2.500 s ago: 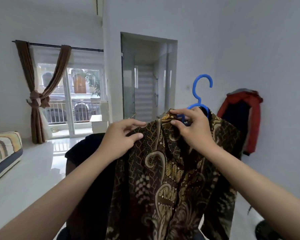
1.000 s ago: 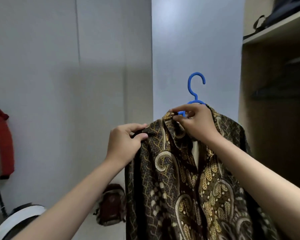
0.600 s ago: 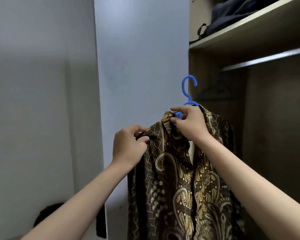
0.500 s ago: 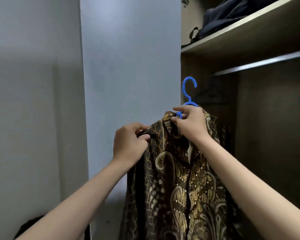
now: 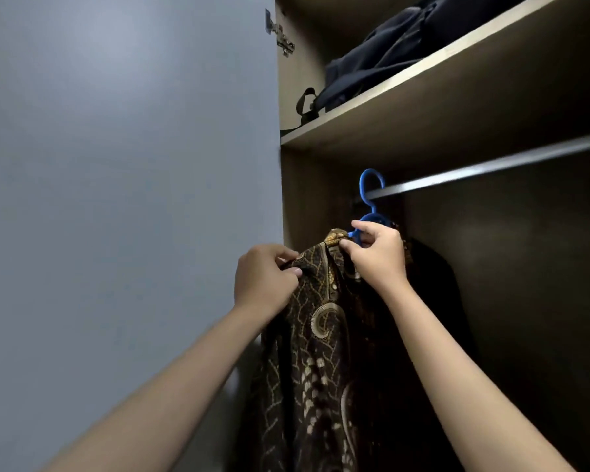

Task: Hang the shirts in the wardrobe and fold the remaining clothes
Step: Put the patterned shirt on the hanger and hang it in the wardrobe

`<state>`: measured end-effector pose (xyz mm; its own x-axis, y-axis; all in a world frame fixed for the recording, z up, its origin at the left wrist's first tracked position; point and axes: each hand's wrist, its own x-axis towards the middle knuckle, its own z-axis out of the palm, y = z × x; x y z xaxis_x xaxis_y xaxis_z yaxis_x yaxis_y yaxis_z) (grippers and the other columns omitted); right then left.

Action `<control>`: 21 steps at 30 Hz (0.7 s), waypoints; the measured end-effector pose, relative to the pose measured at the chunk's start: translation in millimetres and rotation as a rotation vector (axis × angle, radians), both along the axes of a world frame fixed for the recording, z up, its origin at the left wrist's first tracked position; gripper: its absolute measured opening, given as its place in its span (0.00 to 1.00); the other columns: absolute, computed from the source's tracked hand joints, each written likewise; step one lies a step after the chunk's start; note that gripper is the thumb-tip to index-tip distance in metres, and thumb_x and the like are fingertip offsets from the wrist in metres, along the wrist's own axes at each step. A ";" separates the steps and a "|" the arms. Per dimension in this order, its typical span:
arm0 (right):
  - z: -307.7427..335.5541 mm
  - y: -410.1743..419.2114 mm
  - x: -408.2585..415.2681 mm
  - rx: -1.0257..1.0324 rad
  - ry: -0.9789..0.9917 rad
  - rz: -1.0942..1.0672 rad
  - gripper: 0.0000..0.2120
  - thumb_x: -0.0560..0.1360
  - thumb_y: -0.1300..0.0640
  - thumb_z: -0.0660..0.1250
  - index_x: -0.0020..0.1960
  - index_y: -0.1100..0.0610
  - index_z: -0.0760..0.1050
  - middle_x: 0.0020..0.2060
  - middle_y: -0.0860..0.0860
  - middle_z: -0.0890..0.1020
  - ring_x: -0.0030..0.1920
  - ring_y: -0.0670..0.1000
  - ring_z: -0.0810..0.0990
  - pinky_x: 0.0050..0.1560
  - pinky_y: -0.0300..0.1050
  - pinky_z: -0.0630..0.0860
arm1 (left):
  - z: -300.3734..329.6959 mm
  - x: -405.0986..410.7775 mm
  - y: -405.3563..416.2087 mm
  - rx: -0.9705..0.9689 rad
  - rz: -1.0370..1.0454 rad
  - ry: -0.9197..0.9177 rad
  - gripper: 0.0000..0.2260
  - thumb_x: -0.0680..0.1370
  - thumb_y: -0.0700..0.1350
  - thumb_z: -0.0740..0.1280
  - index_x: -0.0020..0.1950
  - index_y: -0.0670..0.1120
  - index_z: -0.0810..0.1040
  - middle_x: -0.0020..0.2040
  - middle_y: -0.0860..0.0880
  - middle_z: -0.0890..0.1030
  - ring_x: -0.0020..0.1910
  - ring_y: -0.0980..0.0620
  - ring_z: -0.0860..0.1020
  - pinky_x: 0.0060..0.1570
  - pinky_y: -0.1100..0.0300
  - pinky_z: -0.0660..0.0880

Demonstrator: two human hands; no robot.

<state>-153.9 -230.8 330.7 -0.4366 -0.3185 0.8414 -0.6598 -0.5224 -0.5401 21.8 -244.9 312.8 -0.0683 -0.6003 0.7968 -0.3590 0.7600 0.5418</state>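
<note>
A dark brown batik shirt (image 5: 315, 338) with gold patterns hangs on a blue plastic hanger (image 5: 371, 195). My right hand (image 5: 378, 255) grips the hanger's neck at the shirt's collar. My left hand (image 5: 264, 277) pinches the shirt's left shoulder. The blue hook reaches up over the left end of the metal wardrobe rail (image 5: 491, 163); I cannot tell whether it rests on the rail. The lower part of the shirt runs out of view.
The open grey wardrobe door (image 5: 126, 199) fills the left side. A wooden shelf (image 5: 406, 83) above the rail carries a dark bag (image 5: 389, 52). A dark garment (image 5: 436, 277) hangs just right of my hands inside the wardrobe.
I have turned from the room to the open wardrobe and carried the shirt on its hanger inside. The blue hook has risen to the rail. Both hands keep the same hold.
</note>
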 end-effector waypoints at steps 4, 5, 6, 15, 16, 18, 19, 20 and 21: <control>8.9 -22.8 -30.7 0.011 -0.013 -0.011 0.21 0.70 0.64 0.73 0.62 0.61 0.76 0.57 0.55 0.80 0.56 0.48 0.78 0.53 0.32 0.69 | 3.7 -32.1 -26.1 0.003 -0.059 0.012 0.11 0.69 0.39 0.73 0.51 0.48 0.84 0.47 0.50 0.84 0.48 0.53 0.80 0.49 0.64 0.72; 10.4 -27.6 -36.4 0.013 -0.015 -0.025 0.21 0.70 0.64 0.73 0.62 0.60 0.76 0.56 0.54 0.81 0.56 0.48 0.78 0.54 0.33 0.69 | 4.3 -38.0 -31.9 0.003 -0.076 0.019 0.11 0.69 0.39 0.73 0.51 0.48 0.84 0.47 0.50 0.84 0.48 0.53 0.80 0.50 0.64 0.72; 12.4 -31.6 -41.9 0.013 -0.017 -0.039 0.21 0.70 0.64 0.73 0.62 0.60 0.76 0.55 0.54 0.81 0.54 0.48 0.79 0.53 0.34 0.70 | 5.7 -43.8 -37.2 0.002 -0.096 0.023 0.11 0.69 0.39 0.73 0.50 0.48 0.84 0.48 0.50 0.84 0.48 0.54 0.80 0.50 0.64 0.72; 51.2 -31.2 -109.0 0.027 -0.016 -0.097 0.22 0.71 0.67 0.72 0.64 0.63 0.74 0.57 0.58 0.80 0.53 0.48 0.76 0.49 0.34 0.71 | 38.2 -100.2 -50.2 -0.049 -0.297 0.015 0.13 0.74 0.41 0.71 0.57 0.46 0.81 0.54 0.49 0.83 0.54 0.53 0.79 0.50 0.67 0.70; 52.9 -30.9 -116.4 0.045 -0.027 -0.098 0.22 0.71 0.67 0.71 0.64 0.63 0.74 0.58 0.59 0.79 0.54 0.48 0.76 0.51 0.35 0.71 | 40.5 -107.0 -50.7 -0.036 -0.311 0.005 0.13 0.74 0.41 0.70 0.58 0.46 0.81 0.55 0.48 0.82 0.54 0.53 0.78 0.49 0.67 0.69; 51.9 -31.7 -129.0 0.090 -0.040 -0.103 0.23 0.71 0.67 0.71 0.65 0.63 0.73 0.60 0.59 0.78 0.55 0.48 0.75 0.53 0.38 0.70 | 41.5 -118.9 -52.7 -0.002 -0.318 -0.009 0.12 0.74 0.41 0.70 0.58 0.46 0.81 0.54 0.47 0.82 0.53 0.51 0.78 0.46 0.65 0.70; 50.7 -32.1 -133.8 0.108 -0.041 -0.102 0.23 0.71 0.67 0.71 0.65 0.62 0.73 0.61 0.59 0.78 0.55 0.48 0.75 0.54 0.38 0.70 | 40.7 -123.9 -54.2 0.015 -0.313 -0.010 0.12 0.74 0.41 0.70 0.58 0.46 0.81 0.54 0.47 0.82 0.53 0.51 0.78 0.46 0.65 0.71; 50.0 -32.6 -137.8 0.120 -0.040 -0.100 0.23 0.71 0.67 0.71 0.65 0.62 0.73 0.61 0.59 0.77 0.56 0.48 0.75 0.55 0.39 0.70 | 39.4 -127.9 -56.2 0.029 -0.310 -0.008 0.12 0.74 0.42 0.70 0.57 0.47 0.81 0.54 0.47 0.82 0.53 0.51 0.79 0.46 0.64 0.71; 50.3 -32.4 -140.7 0.128 -0.035 -0.100 0.23 0.71 0.67 0.71 0.66 0.62 0.73 0.62 0.59 0.77 0.56 0.49 0.75 0.55 0.39 0.70 | 38.9 -131.4 -58.0 0.040 -0.315 -0.005 0.12 0.74 0.42 0.70 0.57 0.46 0.81 0.54 0.47 0.82 0.53 0.50 0.79 0.47 0.65 0.71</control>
